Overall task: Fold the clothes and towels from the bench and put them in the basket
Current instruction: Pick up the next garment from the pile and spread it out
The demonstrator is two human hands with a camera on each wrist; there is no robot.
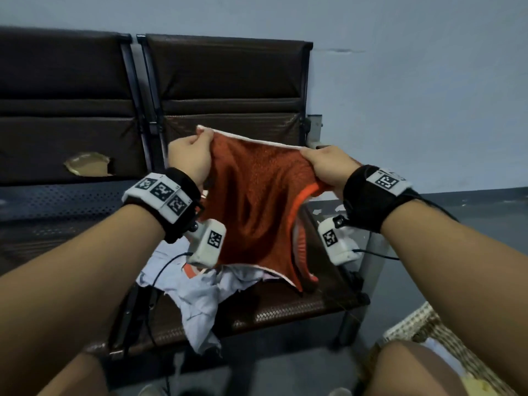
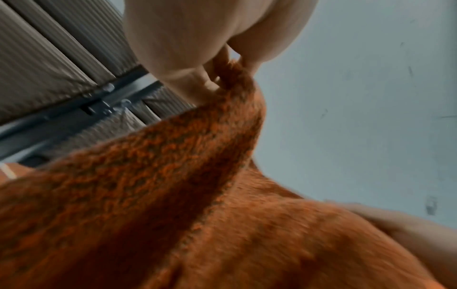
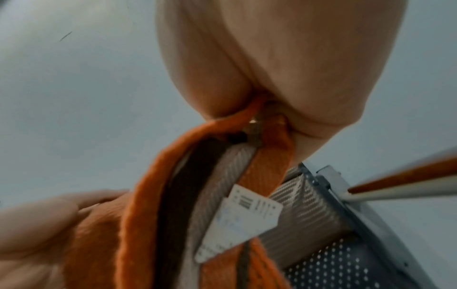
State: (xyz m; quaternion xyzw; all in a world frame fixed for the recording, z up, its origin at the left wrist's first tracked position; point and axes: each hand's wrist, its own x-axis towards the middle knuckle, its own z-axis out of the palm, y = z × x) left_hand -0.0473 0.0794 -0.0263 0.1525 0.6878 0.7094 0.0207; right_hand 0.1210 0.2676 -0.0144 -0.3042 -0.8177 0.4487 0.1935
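An orange knitted garment [image 1: 257, 201] with a white top edge hangs stretched between both hands above the bench seat. My left hand [image 1: 190, 158] pinches its upper left corner, and my right hand [image 1: 325, 164] pinches the upper right corner. Close up, the orange knit [image 2: 173, 185] runs up into the left fingers [image 2: 217, 68]. In the right wrist view the orange hem [image 3: 153, 176] is clamped in the right hand [image 3: 272, 68], with a white label [image 3: 237, 221] dangling below. A pale grey-blue cloth [image 1: 197, 301] lies crumpled on the seat under the garment. A woven basket [image 1: 428, 324] stands at the lower right.
The brown bench [image 1: 228, 81] has padded backrests and stands against a pale blue wall. The left seat pad has a torn hole [image 1: 88, 164]. A metal bench leg [image 1: 368, 270] stands between seat and basket. My knees fill the bottom corners.
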